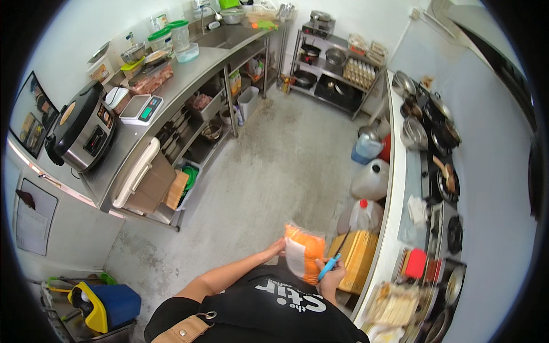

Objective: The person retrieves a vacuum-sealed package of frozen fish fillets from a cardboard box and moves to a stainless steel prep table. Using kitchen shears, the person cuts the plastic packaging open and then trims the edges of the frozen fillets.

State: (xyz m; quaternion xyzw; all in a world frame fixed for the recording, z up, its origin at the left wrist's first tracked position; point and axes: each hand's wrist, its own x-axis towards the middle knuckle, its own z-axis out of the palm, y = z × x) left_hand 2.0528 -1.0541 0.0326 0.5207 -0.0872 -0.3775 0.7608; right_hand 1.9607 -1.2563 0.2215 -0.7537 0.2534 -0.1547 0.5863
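A clear plastic bag (pixel 315 251) with orange contents and a white panel is held up in front of my black apron (pixel 257 300). My left hand (pixel 276 248) grips the bag's left edge. At its lower right side, my right hand (pixel 332 274) is closed around a blue-handled cutting tool (pixel 330 266) with a thin dark blade pointing up and away from me. The fingers of that hand also touch the bag. Whether the tool is a knife or scissors is not clear. The bag looks whole from this side.
Wooden boards (pixel 358 261) and plastic jugs (pixel 371 180) line the floor under the right counter (pixel 386 214). Pans crowd the stove (pixel 446 188). On the left, a steel counter (pixel 188 73) bears a rice cooker (pixel 81 128) and digital scale (pixel 141 109). A blue-and-yellow bucket (pixel 111 304) stands lower left.
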